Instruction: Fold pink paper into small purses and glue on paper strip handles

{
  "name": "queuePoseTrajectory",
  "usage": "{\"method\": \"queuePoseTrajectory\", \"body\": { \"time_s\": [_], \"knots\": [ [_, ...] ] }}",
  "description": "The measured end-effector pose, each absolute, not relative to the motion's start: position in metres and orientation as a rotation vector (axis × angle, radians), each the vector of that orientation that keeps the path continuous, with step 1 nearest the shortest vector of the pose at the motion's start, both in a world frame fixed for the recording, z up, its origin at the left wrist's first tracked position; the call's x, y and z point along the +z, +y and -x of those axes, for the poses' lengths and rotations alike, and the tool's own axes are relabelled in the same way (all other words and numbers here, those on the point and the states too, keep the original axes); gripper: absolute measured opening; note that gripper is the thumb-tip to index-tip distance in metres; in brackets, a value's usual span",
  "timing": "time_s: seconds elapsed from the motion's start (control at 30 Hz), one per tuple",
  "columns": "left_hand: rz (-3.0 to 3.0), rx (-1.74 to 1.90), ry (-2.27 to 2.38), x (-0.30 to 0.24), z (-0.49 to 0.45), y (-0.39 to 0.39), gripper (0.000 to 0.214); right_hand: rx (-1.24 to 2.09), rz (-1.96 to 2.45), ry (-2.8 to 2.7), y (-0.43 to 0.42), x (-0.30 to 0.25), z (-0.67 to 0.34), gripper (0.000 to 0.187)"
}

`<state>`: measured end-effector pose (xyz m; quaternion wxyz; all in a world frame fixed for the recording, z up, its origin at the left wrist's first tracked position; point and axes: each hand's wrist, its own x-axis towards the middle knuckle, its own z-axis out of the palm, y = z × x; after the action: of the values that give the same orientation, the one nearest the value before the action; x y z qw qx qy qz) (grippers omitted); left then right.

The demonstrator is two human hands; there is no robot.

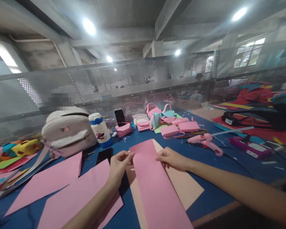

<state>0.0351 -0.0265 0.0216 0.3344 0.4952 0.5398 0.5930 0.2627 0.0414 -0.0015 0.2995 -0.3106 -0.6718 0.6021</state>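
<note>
A long strip of pink paper [154,184] is held up in front of me, its near end running past the bottom of the view. My left hand [120,163] pinches its left edge close to the far end. On the opposite edge, the thumb and fingers of my right hand [170,158] grip the same strip. Under it lies peach-coloured paper [190,189], partly covered by the strip. Two larger pink sheets [71,194] rest on the blue table to the left of my left hand.
Beyond the sheets stand a white backpack [69,133], a bottle [101,130] and a phone [119,117]. Several small pink paper bags [170,130] sit at the back. A pink glue gun [206,141] and a purple power strip [250,148] with cords lie to the right. A perforated metal screen [133,79] closes the far side.
</note>
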Motion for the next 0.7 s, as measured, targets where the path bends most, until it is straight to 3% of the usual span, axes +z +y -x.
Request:
{"method": "queuePoseTrajectory", "body": {
  "time_s": [0.4,0.6,0.7],
  "knots": [
    [-1.193,1.697,1.417,0.024,-0.02,-0.02,0.037,1.619,0.872,-1.801,0.041,0.001,-0.265,0.045],
    [-1.199,1.741,1.404,0.025,-0.018,-0.017,0.036,1.49,0.884,-1.784,0.043,-0.001,-0.266,0.055],
    [-1.229,1.758,1.416,0.023,-0.018,-0.017,0.036,1.489,0.887,-1.791,0.041,0.0,-0.265,0.044]
  ]
}}
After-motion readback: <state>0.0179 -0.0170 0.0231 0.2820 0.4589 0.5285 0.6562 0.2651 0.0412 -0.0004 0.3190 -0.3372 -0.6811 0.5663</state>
